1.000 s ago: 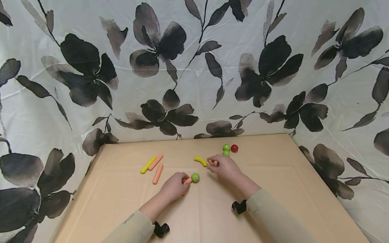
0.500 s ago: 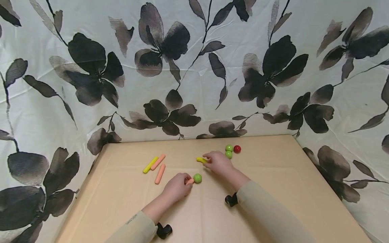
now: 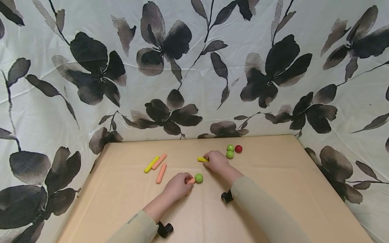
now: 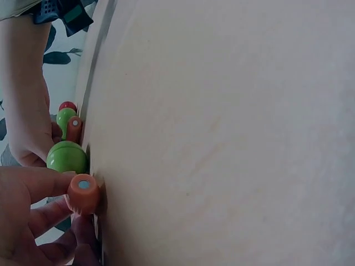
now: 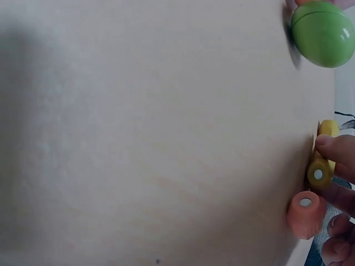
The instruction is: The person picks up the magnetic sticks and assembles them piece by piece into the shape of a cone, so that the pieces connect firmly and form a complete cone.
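Observation:
My left hand (image 3: 182, 184) rests on the tan table (image 3: 273, 189) and pinches a short orange stick (image 3: 191, 181) whose tip touches a green ball (image 3: 199, 178). The left wrist view shows that stick's end (image 4: 83, 193) between my left hand's (image 4: 66, 213) thumb and fingers, with the green ball (image 4: 66, 157) just beyond. My right hand (image 3: 214, 160) lies further back with a fingertip on a yellow curved piece (image 3: 201, 159). In the right wrist view, the right hand (image 5: 333, 194) curls round another orange stick (image 5: 304, 213) beside the yellow piece (image 5: 321, 166).
Two green balls (image 3: 230, 151) and a red ball (image 3: 238, 149) sit behind the right hand. A yellow stick (image 3: 151, 164) and two orange sticks (image 3: 160, 167) lie at the left. Flowered cloth (image 3: 194, 67) walls in the table on three sides.
My right hand has slid back and left, so its fingers now cover one end of the yellow piece. The left hand keeps its pinch on the orange stick by the green ball.

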Available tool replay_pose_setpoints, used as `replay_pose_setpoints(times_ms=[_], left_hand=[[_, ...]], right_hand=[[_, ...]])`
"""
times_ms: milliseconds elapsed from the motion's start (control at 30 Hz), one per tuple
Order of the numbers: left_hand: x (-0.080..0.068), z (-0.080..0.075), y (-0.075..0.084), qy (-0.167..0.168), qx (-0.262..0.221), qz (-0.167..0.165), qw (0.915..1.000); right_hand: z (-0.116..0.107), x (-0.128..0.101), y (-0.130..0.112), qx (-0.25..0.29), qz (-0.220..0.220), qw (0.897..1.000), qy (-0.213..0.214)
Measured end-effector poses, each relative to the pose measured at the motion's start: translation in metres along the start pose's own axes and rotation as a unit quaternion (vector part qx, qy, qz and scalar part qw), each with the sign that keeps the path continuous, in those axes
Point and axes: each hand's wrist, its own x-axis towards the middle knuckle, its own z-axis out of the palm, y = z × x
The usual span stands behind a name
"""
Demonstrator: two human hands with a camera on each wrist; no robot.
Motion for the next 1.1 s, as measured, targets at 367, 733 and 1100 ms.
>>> replay_pose_setpoints(times_ms=[367,733,1100], left_hand=[[0.003,-0.001,-0.001,-0.015,-0.025,0.009,0.9995],[0.0,-0.003,0.0,-0.019,-0.031,0.01,0.9993],[0.0,-0.002,-0.001,-0.02,-0.043,0.01,0.9988]], right_hand=[[-0.004,-0.007,-0.003,0.014,-0.002,0.999,0.044],[-0.01,-0.035,-0.001,0.039,-0.014,0.997,0.058],[-0.013,-0.078,0.01,0.033,-0.027,0.998,0.039]])
